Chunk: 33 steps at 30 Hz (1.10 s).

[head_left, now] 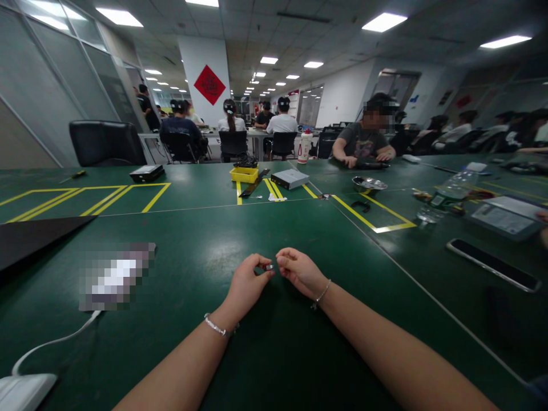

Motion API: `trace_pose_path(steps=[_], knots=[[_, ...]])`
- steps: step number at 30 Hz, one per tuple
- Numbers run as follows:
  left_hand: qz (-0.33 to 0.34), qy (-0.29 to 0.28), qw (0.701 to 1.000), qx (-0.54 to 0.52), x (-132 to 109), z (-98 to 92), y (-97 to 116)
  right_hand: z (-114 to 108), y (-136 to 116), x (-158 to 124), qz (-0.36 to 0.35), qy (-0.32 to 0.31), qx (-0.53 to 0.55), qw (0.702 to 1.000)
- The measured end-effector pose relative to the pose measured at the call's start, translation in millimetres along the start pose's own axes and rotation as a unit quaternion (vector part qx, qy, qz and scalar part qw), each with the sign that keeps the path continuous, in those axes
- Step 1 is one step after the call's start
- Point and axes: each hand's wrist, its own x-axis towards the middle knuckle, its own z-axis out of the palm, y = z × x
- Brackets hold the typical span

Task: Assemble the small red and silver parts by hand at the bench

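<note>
My left hand (248, 281) and my right hand (299, 270) meet over the green table (274, 342), fingertips almost touching. Between them sits a tiny dark and silvery part (269, 266), pinched by my left thumb and forefinger. My right hand's fingers are curled and pressed together right beside the part; whether they grip it too I cannot tell. Each wrist wears a thin bracelet. Both forearms reach in from the bottom edge.
A blurred flat object (115, 277) with a white cable lies at left, a dark board (34, 237) beyond it. A phone (492, 264) lies at right. Farther back stand a yellow tray (244, 173), a grey box (290, 178) and a metal bowl (369, 183). People sit across the table.
</note>
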Motion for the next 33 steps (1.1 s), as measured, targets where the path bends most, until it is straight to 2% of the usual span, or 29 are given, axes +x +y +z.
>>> trace_pose_path(steps=[5, 11, 24, 33], knots=[[0.01, 0.011, 0.999, 0.029, -1.6, 0.5, -1.0, -1.4, 1.0, 1.1, 0.009, -0.013, -0.001, 1.0], [0.008, 0.025, 1.0, 0.016, -0.6, -0.7, 2.6, -0.6, -0.6, 0.6, 0.029, -0.014, 0.004, 0.999], [-0.003, 0.019, 1.0, 0.009, 0.3, -2.3, 7.1, 0.7, -2.6, -1.2, 0.031, -0.015, 0.014, 0.999], [0.017, 0.029, 0.999, 0.017, 0.6, -1.3, 2.6, 1.9, -1.2, -0.9, 0.02, -0.006, 0.003, 1.0]])
